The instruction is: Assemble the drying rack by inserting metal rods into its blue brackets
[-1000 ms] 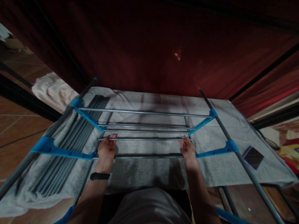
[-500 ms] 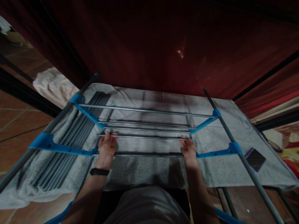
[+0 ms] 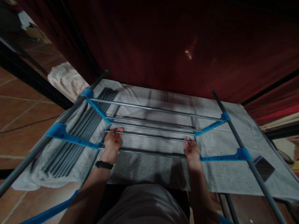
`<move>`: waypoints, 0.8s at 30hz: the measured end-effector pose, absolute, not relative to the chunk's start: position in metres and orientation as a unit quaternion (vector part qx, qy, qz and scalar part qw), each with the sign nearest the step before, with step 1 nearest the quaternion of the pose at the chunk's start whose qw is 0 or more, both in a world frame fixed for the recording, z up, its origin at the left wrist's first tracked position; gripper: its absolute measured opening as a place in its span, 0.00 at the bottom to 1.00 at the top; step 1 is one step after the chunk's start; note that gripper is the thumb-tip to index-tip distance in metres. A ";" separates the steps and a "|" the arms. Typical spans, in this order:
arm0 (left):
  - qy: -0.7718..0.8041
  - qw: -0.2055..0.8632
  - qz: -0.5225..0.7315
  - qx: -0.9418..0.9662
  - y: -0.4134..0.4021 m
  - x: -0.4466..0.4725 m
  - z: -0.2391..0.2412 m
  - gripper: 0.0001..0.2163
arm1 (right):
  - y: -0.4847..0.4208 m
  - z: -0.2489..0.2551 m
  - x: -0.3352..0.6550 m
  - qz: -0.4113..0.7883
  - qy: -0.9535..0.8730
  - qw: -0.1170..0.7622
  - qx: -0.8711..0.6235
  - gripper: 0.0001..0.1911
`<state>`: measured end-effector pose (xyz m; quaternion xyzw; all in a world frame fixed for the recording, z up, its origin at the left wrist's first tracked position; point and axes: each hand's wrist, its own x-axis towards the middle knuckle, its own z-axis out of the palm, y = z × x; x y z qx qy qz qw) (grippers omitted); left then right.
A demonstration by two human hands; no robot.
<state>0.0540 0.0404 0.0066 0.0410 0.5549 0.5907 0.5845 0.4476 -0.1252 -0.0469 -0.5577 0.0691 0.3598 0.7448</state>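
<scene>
My left hand (image 3: 112,141) has its fingers closed round the left end of a thin grey metal tube (image 3: 151,135). The fingers of my right hand (image 3: 192,149) grip the same tube near its right end. It lies level across a rack frame of grey tubes and blue plastic brackets, above the front crossbar (image 3: 149,152) and just nearer to me than two middle crossbars. On the left, a front blue bracket (image 3: 74,139) joins an upright pole; a matching blue bracket (image 3: 225,157) is on the right. A dark band circles my left wrist.
Several loose grey tubes (image 3: 77,137) lie side by side on the grey cloth (image 3: 149,168) at the left. A dark phone-like device (image 3: 263,168) rests at the right. Behind stands a dark red curtain (image 3: 149,46). A striped cloth (image 3: 67,81) is at the far left.
The view has turned a little, so the rack and both hands appear farther right. Both hands keep hold of the tube, at about the same place relative to the brackets.
</scene>
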 end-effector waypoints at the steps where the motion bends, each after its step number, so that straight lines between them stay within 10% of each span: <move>1: 0.553 0.583 0.593 0.042 0.040 0.054 0.006 0.15 | -0.125 -0.047 0.449 0.362 0.069 0.742 -0.560 0.03; 24: 0.550 0.551 0.618 0.106 0.029 0.058 -0.009 0.11 | -0.133 -0.055 0.461 0.377 0.050 0.713 -0.589 0.01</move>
